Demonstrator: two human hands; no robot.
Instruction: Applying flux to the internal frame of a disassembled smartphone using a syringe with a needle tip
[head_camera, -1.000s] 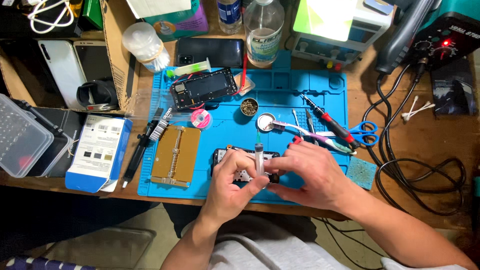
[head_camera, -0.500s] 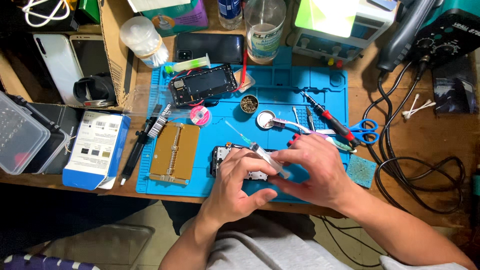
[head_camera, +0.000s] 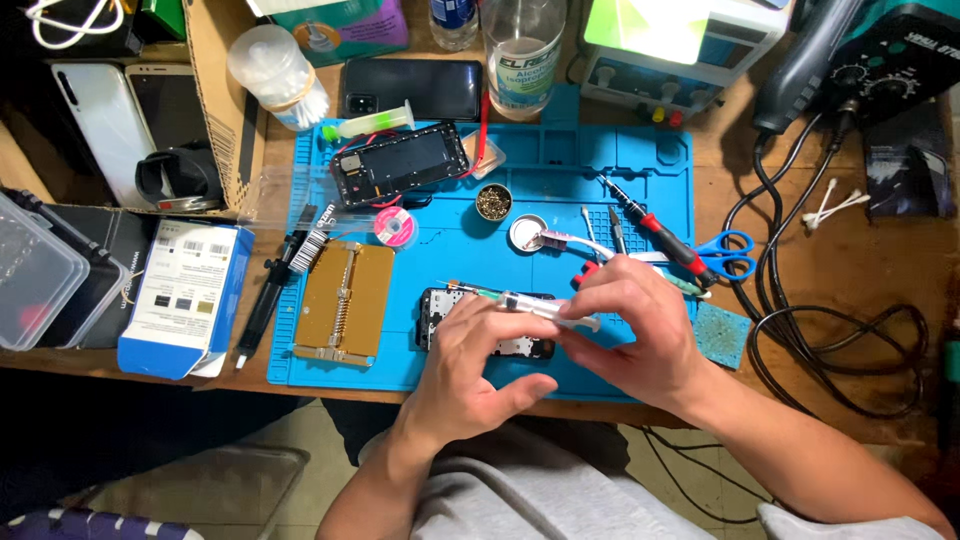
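Now, nearest the bench edge, both hands met over the blue mat (head_camera: 620, 160). The left hand (head_camera: 470, 365) lay across the small dark phone frame (head_camera: 440, 305) near the mat's front edge, fingers curled to steady the barrel of a clear syringe (head_camera: 535, 308), thumb stuck out below. The right hand (head_camera: 630, 335) pinched the plunger end, fingers pressed together. The needle tip pointed toward the mat's left side, low over the frame. To my eye, doing this well meant keeping that tip low and steady, squeezing gently, and bracing the frame flat on the mat.

Further up the mat sat the gold-coloured board (head_camera: 345, 300), the little round tin (head_camera: 527, 232), and the red-handled screwdriver (head_camera: 660, 232). At the mat's far edge lay the opened phone (head_camera: 400, 165).

Against half a second earlier, the syringe had swung from slanting upward to nearly level, and a second ago it stood almost upright between the fingers.
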